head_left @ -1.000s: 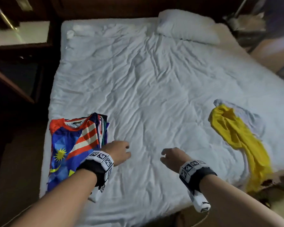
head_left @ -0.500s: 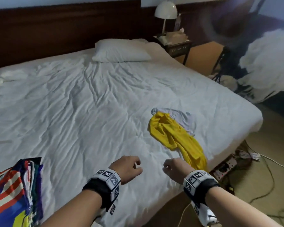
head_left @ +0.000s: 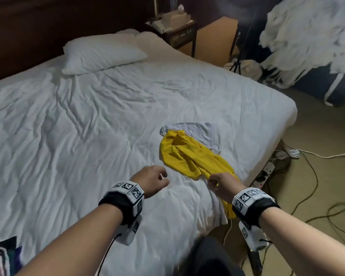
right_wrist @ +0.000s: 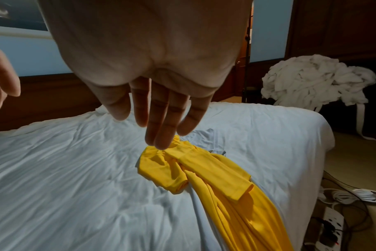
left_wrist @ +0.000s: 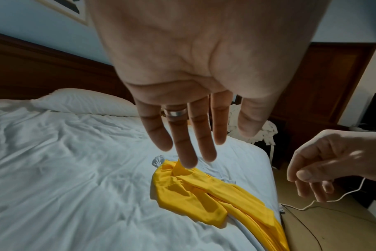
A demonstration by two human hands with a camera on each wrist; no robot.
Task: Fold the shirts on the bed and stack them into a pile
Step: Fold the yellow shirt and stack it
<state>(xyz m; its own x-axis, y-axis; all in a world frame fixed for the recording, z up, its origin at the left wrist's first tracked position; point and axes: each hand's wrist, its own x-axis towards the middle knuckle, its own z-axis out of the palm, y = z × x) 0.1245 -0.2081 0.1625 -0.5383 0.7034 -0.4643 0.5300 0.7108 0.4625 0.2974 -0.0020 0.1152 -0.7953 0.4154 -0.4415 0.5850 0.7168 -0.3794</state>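
Both your left hand [head_left: 150,181] and right hand [head_left: 222,184] hover empty, fingers [right_wrist: 161,122] loosely extended. The yellow shirt [head_left: 189,156] lies crumpled near the bed's [head_left: 88,126] right edge, apparently atop a white one [head_left: 197,129]. It's light, limp, probably slippery: pinch both shoulders.

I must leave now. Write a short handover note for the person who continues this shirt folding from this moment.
Left hand: open, holds nothing, above the bed.
Right hand: open, holds nothing, just over the yellow shirt.
Yellow shirt: crumpled near the bed's right edge, partly hanging over it, lying on a white shirt.
Done: a pile of folded shirts at the near left corner.
Left: fold the yellow and the white shirt, add both to the pile.
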